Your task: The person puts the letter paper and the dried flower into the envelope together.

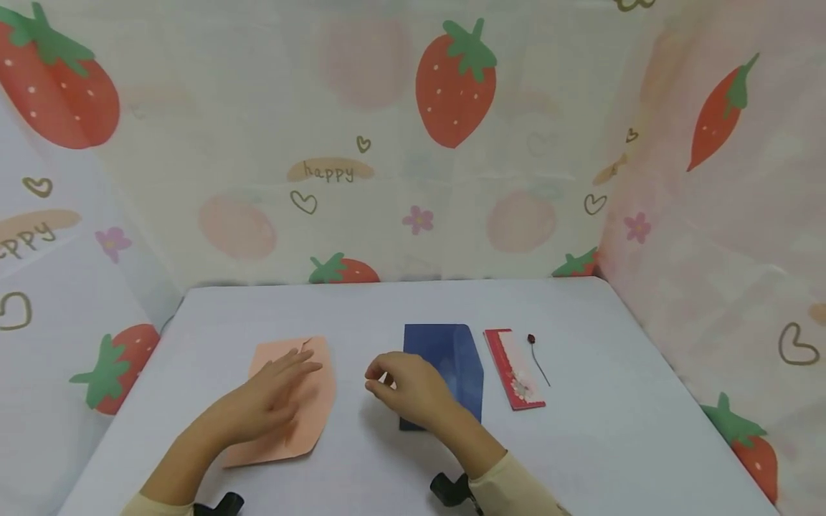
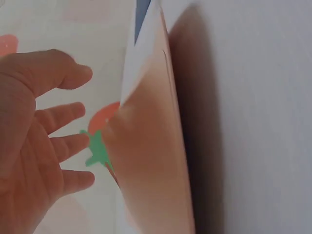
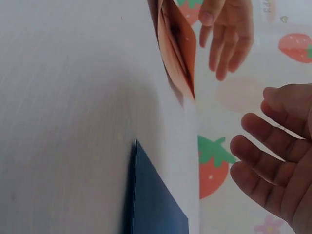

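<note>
A peach envelope (image 1: 320,412) lies on the left of the white table, one edge bulging apart in the right wrist view. Above it hovers my left hand (image 1: 267,401), fingers extended and holding nothing; the left wrist view shows its fingers spread, apart from the envelope's paper (image 2: 151,161). My right hand (image 1: 413,387) is raised over the near left edge of a dark blue envelope (image 1: 467,365). Its fingers bend loosely, with nothing between them in the right wrist view, where the blue envelope (image 3: 156,200) stands out below the hand (image 3: 278,161).
Right of the blue envelope lies a narrow red and pink card (image 1: 502,369) with a pale flower decoration. Beside it is a thin-stemmed dried flower (image 1: 532,340) with a dark red head. A strawberry-print cloth (image 1: 387,143) hangs around the table's back and sides.
</note>
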The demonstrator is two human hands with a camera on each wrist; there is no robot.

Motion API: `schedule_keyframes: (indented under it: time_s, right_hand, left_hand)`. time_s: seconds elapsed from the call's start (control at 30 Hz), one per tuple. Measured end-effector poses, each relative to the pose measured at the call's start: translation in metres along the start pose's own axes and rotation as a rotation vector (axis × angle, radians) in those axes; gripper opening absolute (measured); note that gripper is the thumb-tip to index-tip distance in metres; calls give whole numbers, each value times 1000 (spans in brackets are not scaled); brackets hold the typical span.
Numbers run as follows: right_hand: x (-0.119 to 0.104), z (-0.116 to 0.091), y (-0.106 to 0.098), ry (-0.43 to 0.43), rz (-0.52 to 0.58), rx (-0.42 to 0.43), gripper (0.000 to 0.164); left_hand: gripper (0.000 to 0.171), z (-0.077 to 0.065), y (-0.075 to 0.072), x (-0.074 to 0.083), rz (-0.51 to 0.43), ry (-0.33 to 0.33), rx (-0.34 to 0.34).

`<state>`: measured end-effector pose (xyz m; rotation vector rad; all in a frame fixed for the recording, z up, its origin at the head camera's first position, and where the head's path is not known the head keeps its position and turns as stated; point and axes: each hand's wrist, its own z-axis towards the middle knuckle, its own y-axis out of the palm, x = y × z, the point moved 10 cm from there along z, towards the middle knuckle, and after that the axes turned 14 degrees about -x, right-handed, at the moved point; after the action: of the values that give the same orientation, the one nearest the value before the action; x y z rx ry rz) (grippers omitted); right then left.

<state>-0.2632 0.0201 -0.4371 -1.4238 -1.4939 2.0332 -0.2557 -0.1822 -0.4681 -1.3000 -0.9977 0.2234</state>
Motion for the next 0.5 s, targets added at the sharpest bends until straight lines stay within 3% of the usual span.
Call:
schedule_keyframes:
  time_s: [0.2, 0.4, 0.5]
  right_hand:
    - [8, -14, -12, -17, -112, 49, 11]
    - [13, -27, -22, -52, -247, 86, 13]
    - [16, -33, -27, -69, -268, 100, 13]
  left_hand:
    - [59, 19, -2, 23, 43, 41, 8]
    - [49, 40, 6, 50, 9, 86, -32]
    - [47, 50, 11, 60, 49, 97, -42]
